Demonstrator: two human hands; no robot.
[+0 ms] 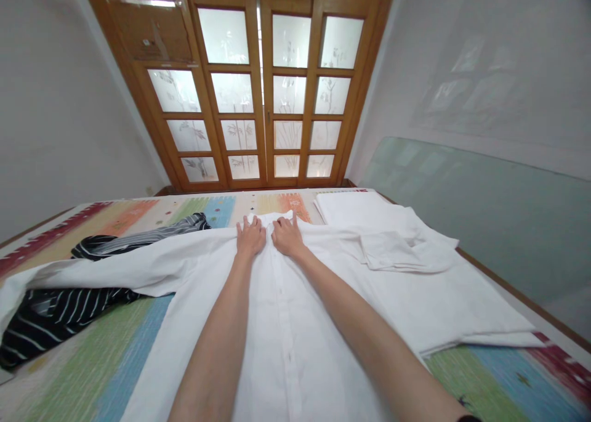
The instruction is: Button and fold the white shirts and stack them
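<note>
A white button-front shirt [277, 323] lies spread flat on a bed with a multicoloured striped cover [124, 342]. Its collar end points away from me and one sleeve stretches out to the left. My left hand [250, 237] and my right hand [286, 236] lie side by side near the collar, fingers curled and pressing or pinching the white fabric on either side of the button line. Both forearms reach out over the shirt's front.
A black garment with white stripes [60, 314] lies crumpled on the left, partly under the white sleeve. Folded white cloths [383, 234] are stacked on the right. Wooden doors with frosted glass panes [263, 89] stand beyond the bed. A wall runs along the right.
</note>
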